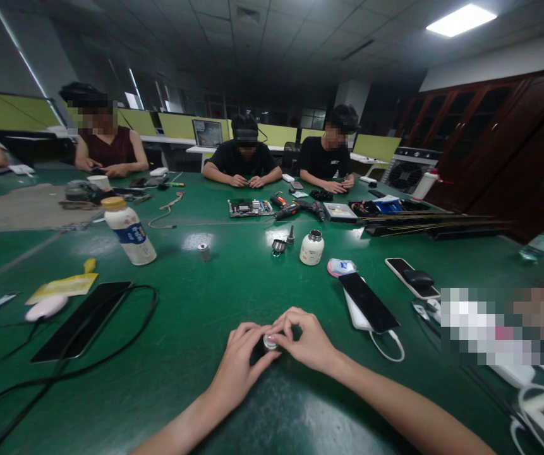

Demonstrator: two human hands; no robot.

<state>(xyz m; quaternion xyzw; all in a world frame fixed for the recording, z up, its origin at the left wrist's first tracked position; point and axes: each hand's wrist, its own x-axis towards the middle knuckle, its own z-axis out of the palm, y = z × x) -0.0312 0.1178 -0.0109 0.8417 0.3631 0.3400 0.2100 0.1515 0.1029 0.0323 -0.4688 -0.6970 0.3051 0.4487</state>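
A small round whitish piece (pixel 270 342) is held between my two hands, just above the green table (pixel 181 316). My left hand (pixel 241 357) grips it from the left, with thumb and fingers curved round it. From the right, the fingertips of my right hand (pixel 307 338) pinch at its side. Farther forward stand a small metal cylinder (pixel 204 252) and an open white bottle (pixel 312 248). Beside that bottle lie a small metal cup-like part (pixel 278 247) and a dark pointed part (pixel 290 235).
A capped drink bottle (pixel 132 234), a dark tablet (pixel 82 322) and looping black cable are at the left. Right of my hands, a phone (pixel 369 303) rests on a white power bank. A circuit board (pixel 250 208) and drills (pixel 312 210) lie ahead, before seated people.
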